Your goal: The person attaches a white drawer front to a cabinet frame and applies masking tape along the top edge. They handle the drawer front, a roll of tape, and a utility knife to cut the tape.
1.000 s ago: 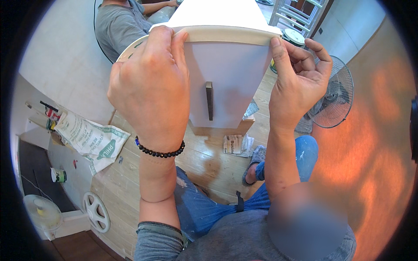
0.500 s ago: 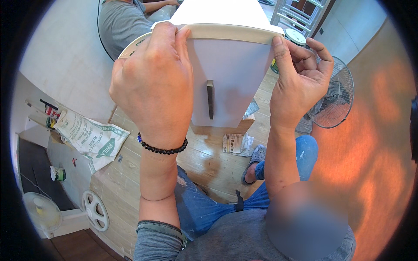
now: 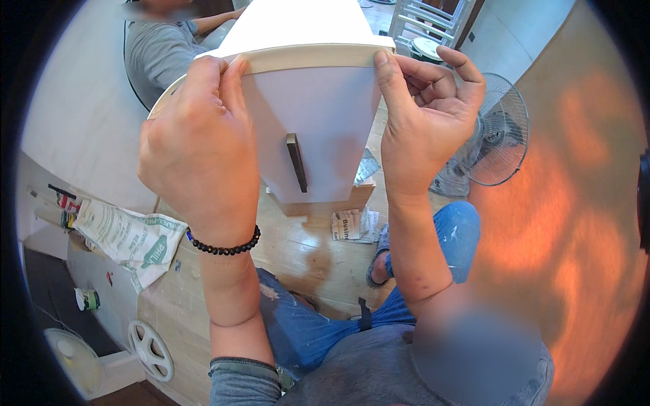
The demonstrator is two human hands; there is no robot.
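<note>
A strip of cream masking tape runs along the top front edge of a white cabinet. My left hand, with a black bead bracelet on its wrist, pinches the strip near its left end between thumb and forefinger. Behind that hand shows the rim of a tape roll, mostly hidden by the fingers. At the right corner, my right hand presses the strip between thumb and forefinger, its other fingers loosely curled and raised. A dark bar handle stands out from the cabinet's front below the tape.
Another person in a grey shirt sits beyond the cabinet at left. A standing fan and a ladder are to the right. Newspaper lies below the cabinet; a printed white sack lies at left.
The cabinet and both hands appear farther left in the picture as the view has shifted. Both hands still hold the tape at the edge.
</note>
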